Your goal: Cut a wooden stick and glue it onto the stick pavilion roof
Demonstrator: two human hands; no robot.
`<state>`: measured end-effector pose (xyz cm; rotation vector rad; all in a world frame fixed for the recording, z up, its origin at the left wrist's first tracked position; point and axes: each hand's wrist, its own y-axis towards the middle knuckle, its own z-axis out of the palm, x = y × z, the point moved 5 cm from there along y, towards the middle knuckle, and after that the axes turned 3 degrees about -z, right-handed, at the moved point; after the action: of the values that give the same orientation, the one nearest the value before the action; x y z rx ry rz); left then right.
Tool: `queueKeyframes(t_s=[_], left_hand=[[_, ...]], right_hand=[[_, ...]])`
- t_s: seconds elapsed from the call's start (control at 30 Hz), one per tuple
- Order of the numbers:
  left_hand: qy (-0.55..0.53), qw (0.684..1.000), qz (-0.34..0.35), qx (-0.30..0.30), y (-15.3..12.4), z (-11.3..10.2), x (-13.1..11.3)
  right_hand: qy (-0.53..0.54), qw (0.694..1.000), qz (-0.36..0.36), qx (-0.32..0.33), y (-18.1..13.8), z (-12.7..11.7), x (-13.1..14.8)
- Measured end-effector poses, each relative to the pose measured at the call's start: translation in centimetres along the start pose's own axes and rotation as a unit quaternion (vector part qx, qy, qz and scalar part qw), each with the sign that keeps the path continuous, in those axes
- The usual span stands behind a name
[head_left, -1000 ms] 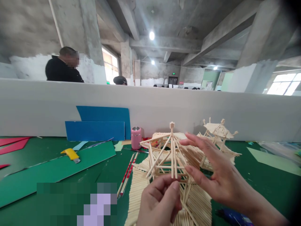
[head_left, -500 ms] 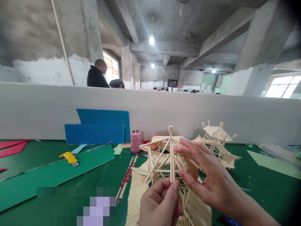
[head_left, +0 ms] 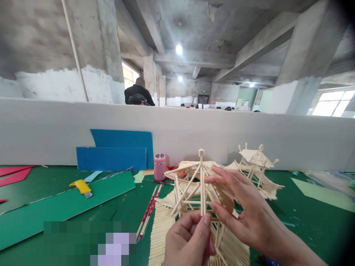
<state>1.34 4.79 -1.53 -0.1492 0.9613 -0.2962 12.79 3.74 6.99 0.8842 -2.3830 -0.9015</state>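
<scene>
Bare concrete ceiling [head_left: 194, 22] with heavy beams, round lamps [head_left: 179, 49] lit; grey pillars, lower walls whitewashed; bright window [head_left: 330, 104] far right; long white partition [head_left: 194, 129] behind green table [head_left: 55, 184]

No readable text, label, brand or number anywhere. Small green sign [head_left: 205, 91] above far doorway: glowing, too small to read. Red strip [head_left: 213, 101] beside that doorway: lettering blurred, illegible. Pink cup [head_left: 160, 167] at worktop back edge: no print visible. Yellow knife [head_left: 81, 187] on worktop: no marking legible. Blurred patch [head_left: 91, 242] near worktop front edge: nothing readable.
</scene>
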Motion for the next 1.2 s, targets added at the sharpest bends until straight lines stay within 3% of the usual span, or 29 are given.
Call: queueKeyframes(t_s=[0.6, 1.2], left_hand=[[-0.005, 1.000, -0.002, -0.005, 0.1, -0.1, 0.3], [0.026, 0.999, 0.029, 0.013, 0.2, -0.4, 0.3]], right_hand=[[-0.038, 0.999, 0.023, 0.009, 0.6, 0.3, -0.4], [-0.085, 0.996, -0.037, 0.012, 0.8, 0.2, 0.3]])
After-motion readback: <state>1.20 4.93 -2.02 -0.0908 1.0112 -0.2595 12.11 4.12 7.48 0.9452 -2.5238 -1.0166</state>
